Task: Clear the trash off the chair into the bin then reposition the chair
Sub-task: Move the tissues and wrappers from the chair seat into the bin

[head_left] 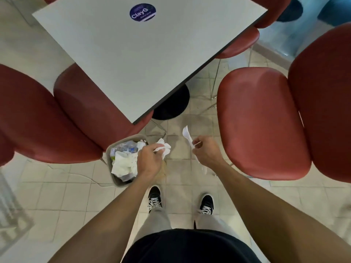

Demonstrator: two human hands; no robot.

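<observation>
With the bin [121,162] just left of both hands, the left hand [150,158] clutches a napkin [163,148] at its rim; the right hand [206,150], farther off, pinches a fork [187,136] beside the chair [262,122].

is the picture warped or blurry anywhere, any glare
Head view: strong wide-angle bending, so the table edges splay and the red chair bulges; the clear object at the far left edge is smeared; soft sheen on the chair seat, no harsh glare; the left hand with a crumpled napkin over the bin and the right hand with a plastic fork are fairly sharp.
</observation>
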